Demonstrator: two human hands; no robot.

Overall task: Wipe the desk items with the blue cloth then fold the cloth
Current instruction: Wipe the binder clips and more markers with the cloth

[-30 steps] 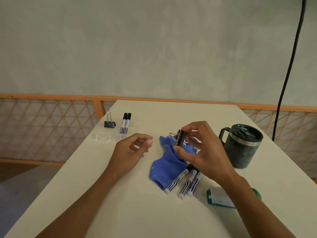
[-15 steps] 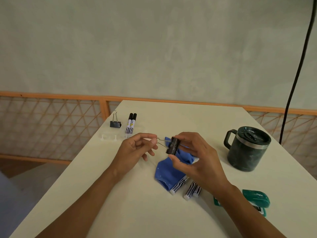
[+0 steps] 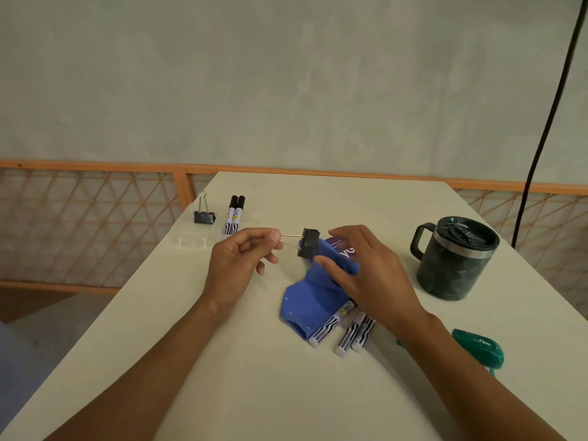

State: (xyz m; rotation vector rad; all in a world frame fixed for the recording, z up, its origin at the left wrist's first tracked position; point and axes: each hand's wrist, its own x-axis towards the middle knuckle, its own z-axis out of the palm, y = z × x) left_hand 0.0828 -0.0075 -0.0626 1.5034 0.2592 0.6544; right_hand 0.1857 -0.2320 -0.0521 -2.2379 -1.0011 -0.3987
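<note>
Blue cloth (image 3: 313, 291) lies crumpled on the worktop (image 3: 254, 377) under the right hand (image 3: 366, 268), whose fingers (image 3: 327, 261) curl loosely over its upper fold without clearly pinching it, while the left hand (image 3: 237, 265) pinches the wire handles of a black binder clip (image 3: 308, 246) held in the air just left of those right fingers. Gripped only by its thin wires, the clip could swing or slip and drop onto the cloth, and dragging the cloth could roll the three markers (image 3: 345, 329) lying on and just beside its near edge, below the right fingers.
</note>
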